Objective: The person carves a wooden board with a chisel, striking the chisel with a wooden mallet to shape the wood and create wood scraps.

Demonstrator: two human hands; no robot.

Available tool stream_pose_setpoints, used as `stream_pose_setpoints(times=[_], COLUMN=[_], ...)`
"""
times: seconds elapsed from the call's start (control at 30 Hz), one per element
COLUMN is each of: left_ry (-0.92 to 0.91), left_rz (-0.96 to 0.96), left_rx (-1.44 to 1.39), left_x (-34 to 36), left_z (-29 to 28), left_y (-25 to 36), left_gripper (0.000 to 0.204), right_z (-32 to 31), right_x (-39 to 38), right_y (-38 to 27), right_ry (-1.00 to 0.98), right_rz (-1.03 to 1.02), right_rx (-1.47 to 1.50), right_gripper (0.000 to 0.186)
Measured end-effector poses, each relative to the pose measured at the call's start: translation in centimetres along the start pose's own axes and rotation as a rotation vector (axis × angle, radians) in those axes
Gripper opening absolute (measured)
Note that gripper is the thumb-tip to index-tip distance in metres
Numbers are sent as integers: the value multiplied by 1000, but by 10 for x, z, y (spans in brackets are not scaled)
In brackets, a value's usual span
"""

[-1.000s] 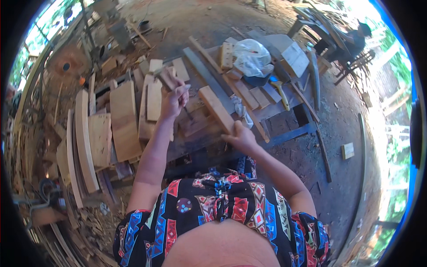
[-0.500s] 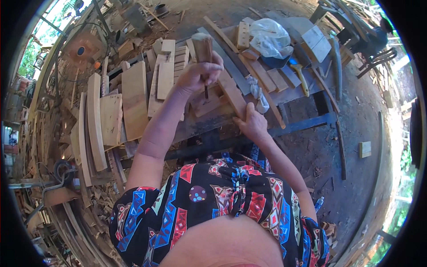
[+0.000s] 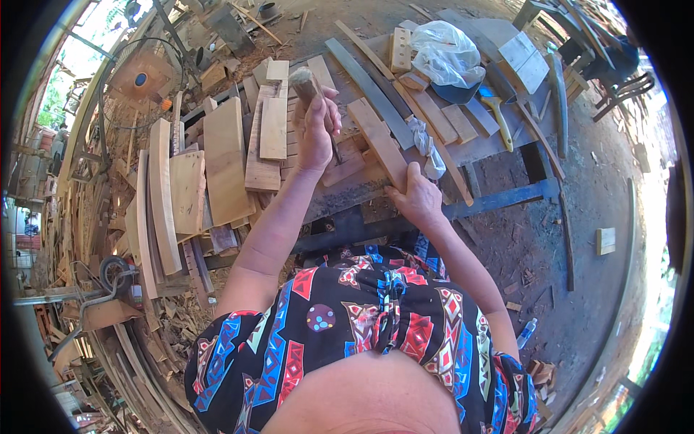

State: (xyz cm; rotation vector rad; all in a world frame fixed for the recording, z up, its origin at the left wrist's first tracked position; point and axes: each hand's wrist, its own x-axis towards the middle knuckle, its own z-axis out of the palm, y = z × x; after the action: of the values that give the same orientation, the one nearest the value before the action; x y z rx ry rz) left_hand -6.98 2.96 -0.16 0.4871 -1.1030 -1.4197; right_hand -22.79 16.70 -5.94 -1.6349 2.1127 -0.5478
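My left hand [image 3: 316, 137] is closed around a chisel [image 3: 304, 85] with a thick wooden handle, frayed and pale at its top. Its thin dark shaft points down, and the tip is at a small reddish-brown wood piece [image 3: 343, 172] on the worktable; whether it touches cannot be made out. My right hand [image 3: 418, 197] grips the near end of a flat wooden bar [image 3: 377, 139], thumb on top. The bar slants away to the far left across the table. Close to the right hand lies a crumpled whitish cloth or bag [image 3: 429, 153].
Planks [image 3: 225, 159] and cut blocks [image 3: 273, 130] cover the table's left. At the far right are a clear plastic bag [image 3: 447, 54], a paintbrush [image 3: 497, 119] with a yellowish handle, and a holed block [image 3: 400, 49]. A metal bar [image 3: 499, 200] runs along the near edge.
The left hand and chisel have shifted left and a little nearer, and the chisel leans more to the left. The right hand stays on the wooden bar. The view has moved slightly.
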Motion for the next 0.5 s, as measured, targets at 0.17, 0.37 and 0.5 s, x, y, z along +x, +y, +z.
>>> stream_pose_setpoints(times=[0.17,0.37,0.5], left_ry=[-14,4,36], left_rz=[141,207,251], left_rx=[110,205,230], left_x=[-2,-5,-3], left_z=[-4,4,4], left_y=[-3,-3,-2], left_gripper=[25,16,16], right_z=[1,1,-1], right_x=[1,0,1], right_y=[1,2,1], right_ry=[-5,-2,-11], right_rz=[-2,-6,-4], right_rx=[-6,6,27], right_gripper=[47,48,49])
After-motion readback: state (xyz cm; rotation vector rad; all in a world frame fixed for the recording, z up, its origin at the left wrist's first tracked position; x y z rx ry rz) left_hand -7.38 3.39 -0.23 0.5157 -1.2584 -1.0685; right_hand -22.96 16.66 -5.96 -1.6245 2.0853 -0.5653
